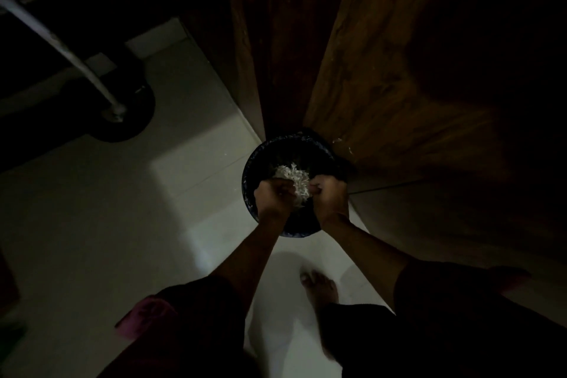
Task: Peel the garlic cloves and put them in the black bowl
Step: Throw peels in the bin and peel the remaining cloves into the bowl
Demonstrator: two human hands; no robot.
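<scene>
A black round container (249, 170) stands on the pale floor against a wooden cabinet. A heap of white papery garlic skins (291, 175) lies inside it. My left hand (272, 195) and my right hand (330, 193) hover over its near half, both with curled fingers. A clump of the white skins is held between them. The light is very dim, and I cannot make out any single garlic clove.
Dark wooden cabinet panels (399, 76) rise behind and to the right of the container. A metal pole (64, 49) on a round black base (129, 122) stands at the far left. My bare foot (320, 285) is on the tiled floor (107, 208) below the container.
</scene>
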